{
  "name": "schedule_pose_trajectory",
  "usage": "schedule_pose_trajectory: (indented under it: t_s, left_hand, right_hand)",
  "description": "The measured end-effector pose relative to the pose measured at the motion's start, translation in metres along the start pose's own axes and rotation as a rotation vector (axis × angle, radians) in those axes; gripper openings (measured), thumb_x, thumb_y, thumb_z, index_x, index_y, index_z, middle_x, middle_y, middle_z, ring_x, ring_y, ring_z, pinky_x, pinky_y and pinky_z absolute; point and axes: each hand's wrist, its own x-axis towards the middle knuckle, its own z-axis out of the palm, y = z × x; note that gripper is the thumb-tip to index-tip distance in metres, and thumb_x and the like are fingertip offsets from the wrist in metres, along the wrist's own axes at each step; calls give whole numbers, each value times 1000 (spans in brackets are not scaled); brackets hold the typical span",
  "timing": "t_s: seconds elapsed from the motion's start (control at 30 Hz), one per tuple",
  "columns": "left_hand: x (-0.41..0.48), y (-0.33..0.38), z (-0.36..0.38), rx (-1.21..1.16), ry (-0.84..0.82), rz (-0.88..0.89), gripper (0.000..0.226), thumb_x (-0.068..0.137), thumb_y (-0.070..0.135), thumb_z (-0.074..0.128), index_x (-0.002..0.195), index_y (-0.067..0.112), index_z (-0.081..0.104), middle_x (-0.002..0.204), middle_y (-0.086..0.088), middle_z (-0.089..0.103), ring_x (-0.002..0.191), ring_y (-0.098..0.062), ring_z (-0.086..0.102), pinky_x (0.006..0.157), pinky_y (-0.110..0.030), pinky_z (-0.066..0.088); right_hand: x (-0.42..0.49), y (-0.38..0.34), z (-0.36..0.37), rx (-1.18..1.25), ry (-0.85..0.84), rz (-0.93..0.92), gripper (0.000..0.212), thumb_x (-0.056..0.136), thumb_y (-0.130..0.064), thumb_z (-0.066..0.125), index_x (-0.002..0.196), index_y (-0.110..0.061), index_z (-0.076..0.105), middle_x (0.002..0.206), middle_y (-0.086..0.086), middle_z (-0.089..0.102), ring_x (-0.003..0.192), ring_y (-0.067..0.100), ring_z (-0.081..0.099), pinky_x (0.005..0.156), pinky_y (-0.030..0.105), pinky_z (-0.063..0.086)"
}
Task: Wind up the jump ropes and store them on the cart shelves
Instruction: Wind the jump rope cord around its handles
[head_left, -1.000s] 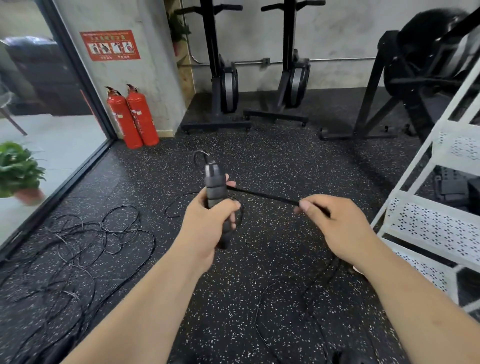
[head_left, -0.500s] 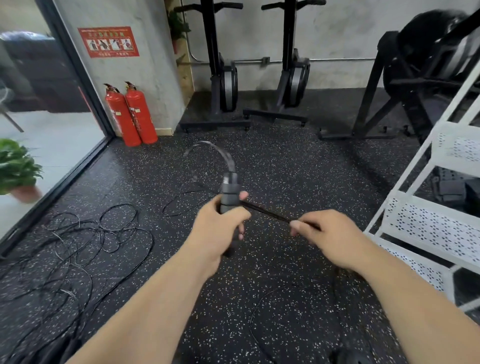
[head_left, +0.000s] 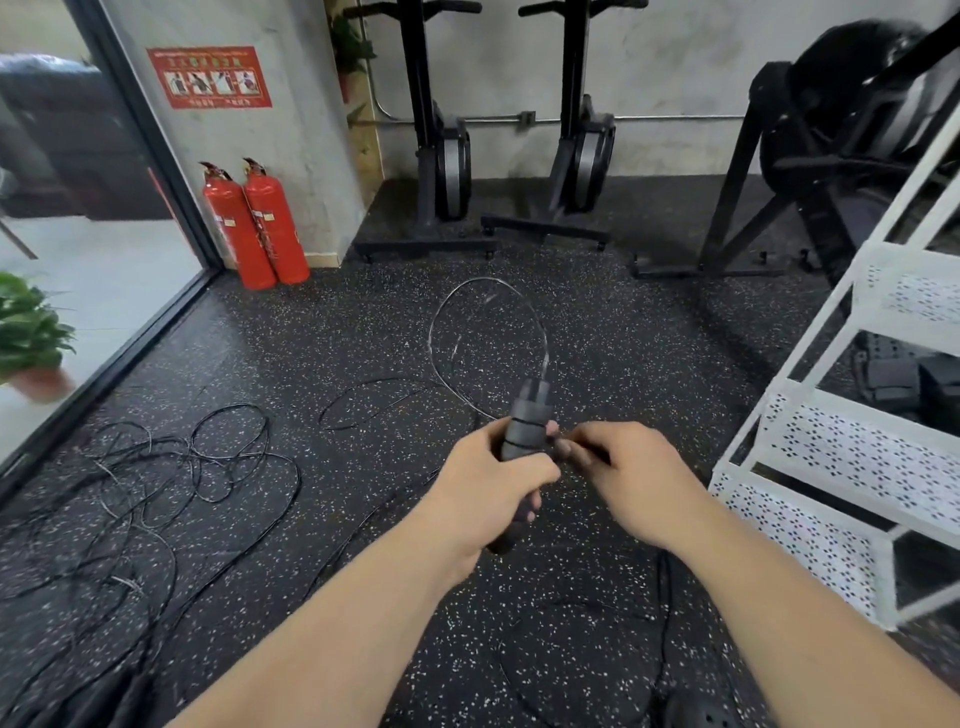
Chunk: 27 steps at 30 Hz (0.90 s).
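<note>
My left hand (head_left: 485, 483) grips a dark grey jump rope handle (head_left: 524, 426) upright in the middle of the view. A few turns of thin black rope lie round the handle. From its top a loop of rope (head_left: 485, 332) arcs up and back down. My right hand (head_left: 631, 475) is close beside the handle and pinches the rope between thumb and fingertips. More rope trails on the floor below my arms. The white cart (head_left: 852, 452) with perforated shelves stands at the right.
A tangle of several black jump ropes (head_left: 135, 483) lies on the speckled floor at the left. Two red fire extinguishers (head_left: 254, 223) stand by the wall. Black gym machines (head_left: 441, 156) line the back wall. A potted plant (head_left: 31, 332) sits behind the glass at left.
My right hand has moved in from about an arm's width away to right beside the handle, shortening the taut rope. The loop above the handle has grown larger. Both hands shifted right.
</note>
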Motion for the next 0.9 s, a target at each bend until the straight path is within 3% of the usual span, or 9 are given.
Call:
schedule_pose_trajectory:
  t_s: [0.1,0.2,0.33,0.5,0.57,0.63,0.73,0.8,0.9]
  left_hand:
    - [11,7,-25,-13,137,14,36,93,8,72,121,30,74,73,-3,64,64,-16,54,67,-33,51]
    - [18,6,-41,-29,221,16,31,92,9,73,119,24,73,75,-6,64,65,-18,53,71,-40,49]
    - [11,-2,-22,-85,86,-21,36,92,6,74,122,25,71,106,0,79,69,-15,57,73,-39,53]
    - [4,-15,8,-100,-73,-75,29,88,9,74,114,21,72,77,-7,64,65,-17,56,69,-36,51]
    - [8,-14,5,-115,-60,-78,38,82,12,75,118,25,76,77,-4,64,65,-16,57,67,-35,51]
    - [14,-9,-8,-121,0,-58,41,85,9,75,121,29,77,82,-3,67,66,-14,57,66,-34,52]
    - [23,-3,-31,-143,138,-31,39,90,6,74,123,28,75,92,-6,71,65,-13,57,65,-34,52]
    - [24,-4,-36,-155,178,-20,38,90,7,74,123,26,74,86,-5,68,64,-13,57,64,-34,51]
    - [21,-9,-26,-151,134,-22,36,90,8,74,122,23,73,94,-7,74,67,-15,58,66,-36,53]
  right_hand:
    - [0,10,-22,-37,-56,12,26,105,-51,55,91,-39,72,65,-8,67,51,10,53,53,31,43]
    - [-2,21,-39,-63,-14,47,25,106,-49,56,89,-43,73,56,-13,60,44,4,44,50,28,36]
    - [-1,13,-28,-8,104,94,25,107,-45,55,90,-38,72,57,-12,60,45,4,46,49,27,35]
    - [-1,-1,3,-6,10,44,20,106,-43,59,91,-36,70,75,-9,70,59,7,62,54,27,45]
    - [-1,2,-1,-36,-14,50,26,106,-45,59,86,-31,70,68,-7,66,53,6,55,49,25,39]
    - [0,7,-12,-75,-60,39,33,106,-49,57,80,-32,68,66,-2,66,53,11,54,53,31,43]
    - [-1,15,-36,-13,-90,59,27,106,-47,56,89,-40,75,71,-7,69,50,4,52,52,26,43]
    - [-3,15,-41,81,-70,48,25,108,-42,56,96,-43,78,68,-11,66,48,1,48,50,17,34]
    - [-2,9,-30,166,39,71,25,108,-39,56,95,-40,77,58,-12,57,46,4,40,47,19,31]
